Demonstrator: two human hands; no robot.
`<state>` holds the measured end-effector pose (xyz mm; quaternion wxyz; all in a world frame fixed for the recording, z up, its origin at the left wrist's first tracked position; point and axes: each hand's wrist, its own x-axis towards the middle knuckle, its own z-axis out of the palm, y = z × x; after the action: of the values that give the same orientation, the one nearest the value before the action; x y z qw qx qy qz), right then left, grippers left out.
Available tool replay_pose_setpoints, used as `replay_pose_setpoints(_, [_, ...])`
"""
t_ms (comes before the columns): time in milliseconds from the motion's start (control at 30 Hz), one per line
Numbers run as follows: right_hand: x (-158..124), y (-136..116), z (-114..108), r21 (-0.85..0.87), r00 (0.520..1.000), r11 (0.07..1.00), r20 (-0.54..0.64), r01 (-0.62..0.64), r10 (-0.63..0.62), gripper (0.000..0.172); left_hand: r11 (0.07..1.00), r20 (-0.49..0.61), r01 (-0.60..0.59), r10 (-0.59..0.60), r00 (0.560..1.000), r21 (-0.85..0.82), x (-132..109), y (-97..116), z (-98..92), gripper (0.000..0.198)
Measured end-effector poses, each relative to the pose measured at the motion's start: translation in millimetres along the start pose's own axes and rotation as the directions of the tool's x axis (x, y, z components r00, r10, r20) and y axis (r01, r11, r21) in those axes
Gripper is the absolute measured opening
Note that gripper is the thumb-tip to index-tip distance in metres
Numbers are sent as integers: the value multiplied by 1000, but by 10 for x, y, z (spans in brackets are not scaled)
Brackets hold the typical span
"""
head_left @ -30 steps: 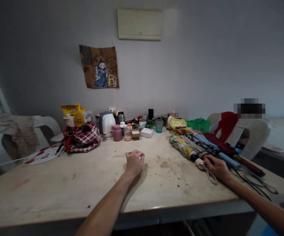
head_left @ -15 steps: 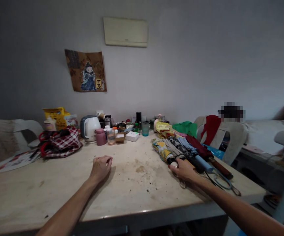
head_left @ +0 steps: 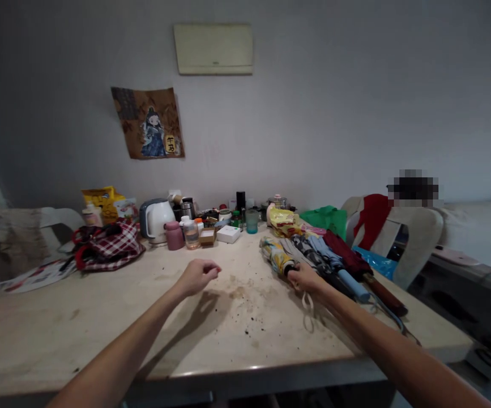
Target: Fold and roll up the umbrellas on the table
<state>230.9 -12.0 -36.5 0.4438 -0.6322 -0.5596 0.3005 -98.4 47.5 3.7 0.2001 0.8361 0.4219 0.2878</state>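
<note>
My right hand is closed around the handle end of a folded umbrella with a yellow, white and blue pattern. Its pale wrist strap dangles below my fingers. Beside it lie more folded umbrellas in a row: a grey one, a dark patterned one, a light blue one and a dark red one with a brown handle. Over the middle of the table hovers my left hand, holding nothing, its fingers loosely bent and a little apart from the thumb.
Along the back of the table stand a white kettle, a pink jar, a small white box and a teal cup. A checked cloth bag sits at left. Dark crumbs dot the tabletop. Chairs flank both ends.
My left hand has risen off the table and moved right. The patterned umbrella's handle end has shifted slightly left and up in my right hand, its strap hanging more freely.
</note>
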Motion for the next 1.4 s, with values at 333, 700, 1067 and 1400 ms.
replay_pose_setpoints(333, [51, -539, 98, 865, 900, 448, 361, -226, -244, 25, 446, 102, 140, -107, 989, -884, 606, 741, 725, 50])
replay_pose_setpoints(700, [-51, -311, 413, 769, 744, 566, 558, -298, -368, 52, 36, 39, 39, -2, 999, -999, 418, 673, 864, 44])
replay_pose_setpoints(1067, [-214, -407, 515, 731, 831, 658, 471, -179, -297, 40, 129, 55, 44, 80, 995, -991, 379, 724, 823, 54])
replay_pose_setpoints(1400, [-132, -388, 523, 586, 907, 799, 398, -137, -137, 33, 402, -161, -109, -98, 982, -909, 429, 786, 823, 43])
